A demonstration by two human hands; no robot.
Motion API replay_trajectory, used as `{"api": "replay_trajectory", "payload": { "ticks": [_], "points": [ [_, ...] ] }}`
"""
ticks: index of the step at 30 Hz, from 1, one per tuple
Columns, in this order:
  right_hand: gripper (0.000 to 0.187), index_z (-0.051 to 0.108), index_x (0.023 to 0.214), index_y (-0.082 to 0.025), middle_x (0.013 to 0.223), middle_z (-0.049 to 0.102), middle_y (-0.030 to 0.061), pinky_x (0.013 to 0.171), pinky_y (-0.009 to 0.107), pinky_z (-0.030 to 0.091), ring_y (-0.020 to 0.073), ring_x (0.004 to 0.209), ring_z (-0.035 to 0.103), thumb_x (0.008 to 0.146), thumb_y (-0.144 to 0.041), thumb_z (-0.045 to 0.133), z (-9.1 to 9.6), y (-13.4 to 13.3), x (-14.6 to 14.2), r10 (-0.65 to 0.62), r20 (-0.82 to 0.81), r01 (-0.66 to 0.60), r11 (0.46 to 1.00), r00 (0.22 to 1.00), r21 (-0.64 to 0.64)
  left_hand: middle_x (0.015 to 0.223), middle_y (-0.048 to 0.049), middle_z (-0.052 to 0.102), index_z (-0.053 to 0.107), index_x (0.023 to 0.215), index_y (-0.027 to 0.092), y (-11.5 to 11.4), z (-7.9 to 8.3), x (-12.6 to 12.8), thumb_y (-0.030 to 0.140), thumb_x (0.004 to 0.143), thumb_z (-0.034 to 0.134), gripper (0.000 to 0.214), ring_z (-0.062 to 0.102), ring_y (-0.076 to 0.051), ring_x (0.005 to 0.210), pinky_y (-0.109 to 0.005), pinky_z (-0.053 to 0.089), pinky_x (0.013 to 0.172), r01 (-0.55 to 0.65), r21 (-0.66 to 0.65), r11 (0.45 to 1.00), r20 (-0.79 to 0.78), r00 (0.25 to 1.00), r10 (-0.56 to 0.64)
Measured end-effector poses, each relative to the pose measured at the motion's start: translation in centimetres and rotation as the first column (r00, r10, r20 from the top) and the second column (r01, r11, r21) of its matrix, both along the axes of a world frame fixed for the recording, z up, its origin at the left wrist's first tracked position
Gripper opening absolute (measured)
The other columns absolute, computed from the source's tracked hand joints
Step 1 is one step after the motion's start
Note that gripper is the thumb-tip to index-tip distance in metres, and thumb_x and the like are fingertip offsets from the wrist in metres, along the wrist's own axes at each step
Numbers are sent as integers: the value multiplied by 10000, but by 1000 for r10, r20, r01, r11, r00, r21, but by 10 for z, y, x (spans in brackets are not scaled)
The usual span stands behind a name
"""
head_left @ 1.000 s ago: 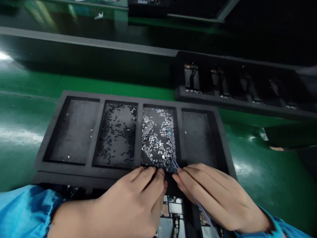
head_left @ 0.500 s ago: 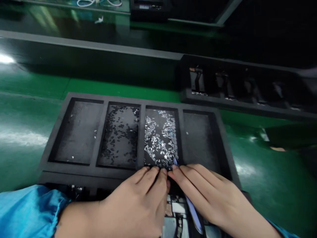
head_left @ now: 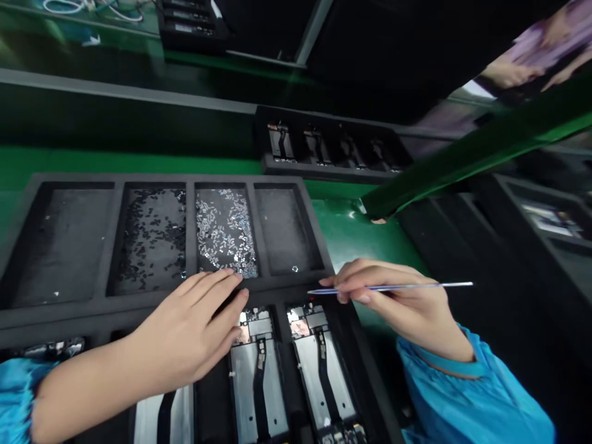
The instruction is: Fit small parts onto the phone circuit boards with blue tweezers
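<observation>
My right hand pinches slim lilac tweezers, held almost level, their tip pointing left over the upper end of the rightmost phone assembly. My left hand has its fingers stretched out, with nothing visible in them. Its fingertips lie by the tray edge and the top of the middle phone assembly, partly covering it. Beneath my left wrist, another phone assembly is mostly hidden. Just beyond my left fingers, a compartment of the black foam tray holds many tiny silvery pieces.
Small black pieces fill the neighbouring compartment; the outer compartments hold a few specks. Behind stands another foam tray with phone assemblies. A dark green bar slants across the right, and a co-worker's hands show at upper right.
My hands have moved apart: the right went rightwards with the tweezers, now levelled, while the left stays by the tray edge. The view has shifted right, uncovering the phone assemblies.
</observation>
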State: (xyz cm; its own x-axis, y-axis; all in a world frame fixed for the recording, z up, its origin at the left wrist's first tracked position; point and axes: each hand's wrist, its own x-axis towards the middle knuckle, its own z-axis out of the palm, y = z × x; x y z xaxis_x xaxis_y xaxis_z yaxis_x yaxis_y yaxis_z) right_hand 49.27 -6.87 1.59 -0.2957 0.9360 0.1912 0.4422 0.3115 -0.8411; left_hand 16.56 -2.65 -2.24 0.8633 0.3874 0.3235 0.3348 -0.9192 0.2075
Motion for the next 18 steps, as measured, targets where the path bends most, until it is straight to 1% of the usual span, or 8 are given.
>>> {"api": "replay_trajectory", "payload": {
  "ticks": [3,5,6,8,12,15,18],
  "points": [
    [111,742,1010,-225,881,739,49,677,283,591,180,790,726,994,-235,632,-9,-9,3,67,78,-65,997,995,-30,1480,-219,531,587,1403,132,-6,4,5,457,1015,526,510,463,-421,1404,-615,407,1120,151,-86,985,-65,986,-157],
    [118,726,1035,-218,907,728,47,691,267,576,164,801,716,1003,-212,613,-14,-11,2,111,112,-106,993,987,-50,1573,-224,418,529,1472,202,-11,5,8,589,978,549,628,382,-460,1457,-667,347,1137,193,-135,972,-125,970,-210],
    [128,719,1052,-215,921,723,46,710,265,573,159,820,712,1010,-204,599,-16,-11,1,132,110,-127,990,985,-54,1603,-230,366,511,1489,225,-12,5,9,623,962,561,663,352,-481,1469,-684,331,1136,189,-148,971,-151,966,-211],
    [140,708,1070,-211,941,716,42,731,262,564,150,842,702,1022,-203,577,-19,-10,-1,166,96,-161,985,981,-59,1627,-253,300,502,1494,238,-15,4,11,636,949,578,679,317,-522,1474,-714,317,1121,168,-156,973,-182,964,-195],
    [149,695,1072,-202,931,706,33,733,257,549,135,838,680,1041,-221,550,-20,-7,-4,187,124,-183,982,975,-41,1619,-283,282,501,1488,241,-15,2,11,587,962,578,635,320,-539,1466,-730,316,1102,173,-171,970,-178,963,-203],
    [166,686,1071,-180,918,706,39,736,254,540,129,832,668,1055,-232,529,-18,-6,-6,206,149,-206,978,967,-13,1633,-277,254,496,1492,250,-15,4,11,571,972,565,614,311,-539,1471,-730,295,1112,167,-201,965,-202,957,-208],
    [210,688,1038,-169,892,708,41,713,243,533,122,803,670,1069,-267,505,-16,-4,-6,213,158,-214,977,964,-11,1648,-257,238,497,1489,259,-14,5,11,569,973,560,606,305,-529,1478,-722,278,1128,159,-216,963,-219,954,-207]
  ]
}}
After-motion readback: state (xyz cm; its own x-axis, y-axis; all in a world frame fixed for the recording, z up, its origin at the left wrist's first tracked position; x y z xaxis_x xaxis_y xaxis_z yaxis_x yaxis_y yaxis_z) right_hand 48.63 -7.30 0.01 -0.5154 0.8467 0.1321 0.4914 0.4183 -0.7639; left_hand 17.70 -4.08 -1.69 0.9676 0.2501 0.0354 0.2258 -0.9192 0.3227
